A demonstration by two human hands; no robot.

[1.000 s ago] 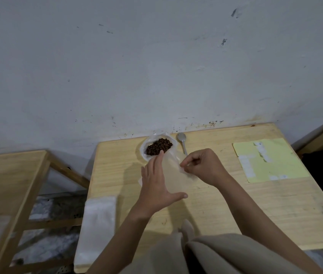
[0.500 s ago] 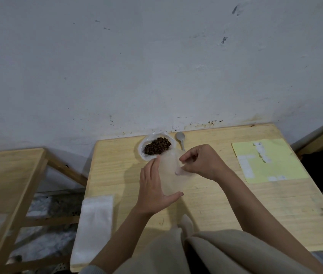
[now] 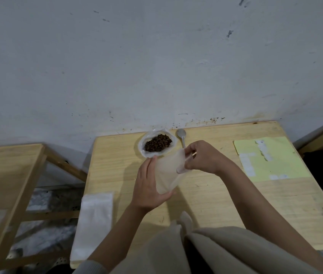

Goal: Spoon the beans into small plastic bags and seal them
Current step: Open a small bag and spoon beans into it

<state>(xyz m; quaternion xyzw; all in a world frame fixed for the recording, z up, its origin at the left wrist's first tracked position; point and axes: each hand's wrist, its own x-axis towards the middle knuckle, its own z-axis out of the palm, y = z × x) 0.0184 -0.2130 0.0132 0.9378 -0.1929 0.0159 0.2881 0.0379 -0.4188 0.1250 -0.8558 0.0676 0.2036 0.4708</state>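
Note:
A small translucent plastic bag (image 3: 167, 171) is held above the wooden table (image 3: 212, 196). My left hand (image 3: 148, 186) cradles its left side with straight fingers and the thumb under its lower end. My right hand (image 3: 202, 157) pinches the bag's upper right edge. Behind them an open bag of dark brown beans (image 3: 158, 143) sits near the wall. A metal spoon (image 3: 182, 136) lies just right of the beans, its handle running behind the small bag.
A stack of white plastic bags (image 3: 95, 220) lies at the table's front left corner. A yellow-green sheet with white labels (image 3: 265, 159) lies at the right. Another wooden table (image 3: 4, 175) stands to the left, and the wall runs close behind.
Both hands have lifted the small bag slightly and brought it nearer the beans. My right hand has shifted its pinch along the bag's upper edge.

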